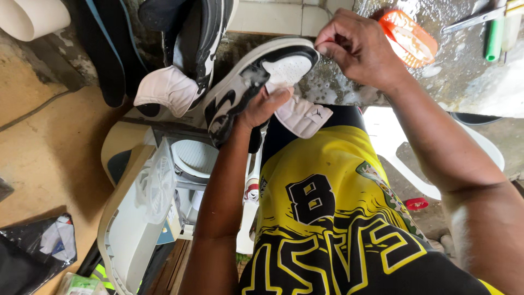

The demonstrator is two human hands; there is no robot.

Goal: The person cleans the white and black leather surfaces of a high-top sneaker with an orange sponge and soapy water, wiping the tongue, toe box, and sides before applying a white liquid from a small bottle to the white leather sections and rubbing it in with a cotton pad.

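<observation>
While my left hand (267,106) cups the black-and-white leather sneaker (256,82) from below, toe up-right, I note my right hand (355,46) pinching closed at its toe.

1. A wet, soapy concrete ledge (453,71) runs across the top right.
2. An orange scrub brush (408,37) lies on it.
3. Right of the brush lie a green-handled tool (494,38) and metal scissors (474,19).

orange brush (408,37) on wet ledge | second shoe (185,60) upper left | green-handled tool (494,38) | white basket (128,229)
</observation>
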